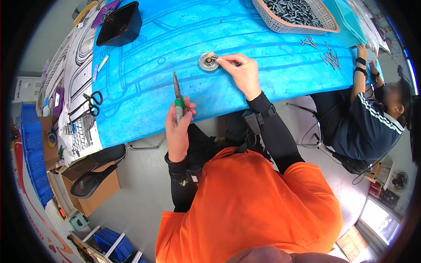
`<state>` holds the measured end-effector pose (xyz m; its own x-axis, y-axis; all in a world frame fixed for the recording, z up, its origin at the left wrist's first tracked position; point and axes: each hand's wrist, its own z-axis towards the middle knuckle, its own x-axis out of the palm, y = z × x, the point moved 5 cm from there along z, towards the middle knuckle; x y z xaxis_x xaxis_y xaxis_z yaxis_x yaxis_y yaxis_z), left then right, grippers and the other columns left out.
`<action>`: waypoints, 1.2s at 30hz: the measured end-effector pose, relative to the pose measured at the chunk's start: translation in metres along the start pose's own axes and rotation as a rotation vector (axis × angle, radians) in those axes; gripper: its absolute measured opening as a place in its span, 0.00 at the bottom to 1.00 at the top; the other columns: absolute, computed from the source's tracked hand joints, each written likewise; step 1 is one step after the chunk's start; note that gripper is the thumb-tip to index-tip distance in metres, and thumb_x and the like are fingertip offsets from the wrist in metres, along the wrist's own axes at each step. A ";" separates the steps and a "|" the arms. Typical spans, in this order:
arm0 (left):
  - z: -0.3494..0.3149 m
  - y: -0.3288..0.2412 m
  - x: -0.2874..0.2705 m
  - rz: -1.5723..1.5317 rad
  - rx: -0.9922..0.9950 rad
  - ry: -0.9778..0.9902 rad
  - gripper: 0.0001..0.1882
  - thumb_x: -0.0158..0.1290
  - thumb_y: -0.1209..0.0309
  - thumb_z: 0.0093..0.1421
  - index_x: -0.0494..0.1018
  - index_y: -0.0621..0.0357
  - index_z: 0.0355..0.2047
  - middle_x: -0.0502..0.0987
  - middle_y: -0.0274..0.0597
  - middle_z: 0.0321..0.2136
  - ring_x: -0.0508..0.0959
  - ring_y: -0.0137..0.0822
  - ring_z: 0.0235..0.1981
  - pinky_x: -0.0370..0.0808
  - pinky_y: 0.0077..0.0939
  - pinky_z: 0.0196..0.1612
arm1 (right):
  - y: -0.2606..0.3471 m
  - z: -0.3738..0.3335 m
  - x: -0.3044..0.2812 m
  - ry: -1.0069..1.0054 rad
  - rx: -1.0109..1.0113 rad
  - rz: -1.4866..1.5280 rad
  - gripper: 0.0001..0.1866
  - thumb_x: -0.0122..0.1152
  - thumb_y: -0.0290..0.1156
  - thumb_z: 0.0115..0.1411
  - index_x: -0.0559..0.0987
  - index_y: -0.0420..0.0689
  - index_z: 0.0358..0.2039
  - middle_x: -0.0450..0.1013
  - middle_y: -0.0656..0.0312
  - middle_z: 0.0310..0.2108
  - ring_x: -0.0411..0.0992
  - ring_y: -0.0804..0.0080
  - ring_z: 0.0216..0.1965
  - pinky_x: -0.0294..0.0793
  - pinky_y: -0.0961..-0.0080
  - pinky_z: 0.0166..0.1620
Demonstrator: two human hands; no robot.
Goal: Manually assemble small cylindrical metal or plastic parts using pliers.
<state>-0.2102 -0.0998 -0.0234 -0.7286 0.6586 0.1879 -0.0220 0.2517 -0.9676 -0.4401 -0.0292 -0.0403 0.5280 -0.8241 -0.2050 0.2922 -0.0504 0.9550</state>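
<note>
My left hand [177, 133] is closed around the green-and-grey handles of long-nose pliers [176, 90], whose dark tip points away from me over the table. In front of me and a little to the right, my right hand [244, 75] pinches a small dark ribbed piece [214, 57], which looks like a short spring or screw. Its fingertips are at the right rim of a small round clear dish [202, 65]. Something brownish lies in the dish, too small to name.
A blue-covered table [149, 96] spreads before me. Black scissors [92, 104] and a black bin [120, 26] are at left. Far right stand a basket [280, 27] of small dark pieces and a teal tray [348, 26]. Loose pieces [331, 58] lie near a seated person [366, 127].
</note>
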 end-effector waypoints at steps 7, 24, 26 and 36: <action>-0.001 -0.002 0.005 0.027 0.024 -0.004 0.18 0.47 0.79 0.57 0.68 0.65 0.49 0.74 0.37 0.38 0.72 0.26 0.37 0.68 0.19 0.42 | 0.006 0.001 0.000 0.009 -0.070 0.053 0.06 0.68 0.26 0.52 0.84 0.41 0.31 0.75 0.66 0.24 0.64 0.86 0.24 0.63 0.86 0.28; -0.018 -0.007 0.050 0.142 0.070 0.328 0.20 0.48 0.80 0.55 0.67 0.65 0.50 0.74 0.38 0.39 0.71 0.25 0.37 0.69 0.20 0.44 | 0.067 -0.060 -0.026 0.338 0.387 0.695 0.06 0.59 0.24 0.59 0.77 0.34 0.34 0.77 0.54 0.35 0.78 0.66 0.39 0.79 0.79 0.40; -0.020 -0.009 0.052 0.106 0.078 0.340 0.20 0.48 0.80 0.55 0.67 0.65 0.50 0.74 0.38 0.39 0.71 0.25 0.37 0.69 0.20 0.44 | 0.069 -0.062 -0.026 0.346 0.386 0.690 0.06 0.59 0.24 0.59 0.77 0.34 0.34 0.77 0.53 0.35 0.78 0.67 0.39 0.79 0.80 0.39; -0.024 -0.005 0.056 0.291 0.071 0.168 0.10 0.49 0.78 0.58 0.71 0.62 0.41 0.74 0.32 0.28 0.68 0.19 0.27 0.66 0.15 0.30 | 0.068 -0.065 -0.031 0.311 0.366 0.719 0.06 0.60 0.22 0.58 0.77 0.33 0.34 0.77 0.53 0.33 0.78 0.68 0.38 0.79 0.80 0.40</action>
<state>-0.2344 -0.0468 -0.0040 -0.5883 0.8049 -0.0780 0.1182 -0.0098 -0.9929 -0.3846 0.0295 0.0171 0.6960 -0.5365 0.4773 -0.4435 0.2016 0.8733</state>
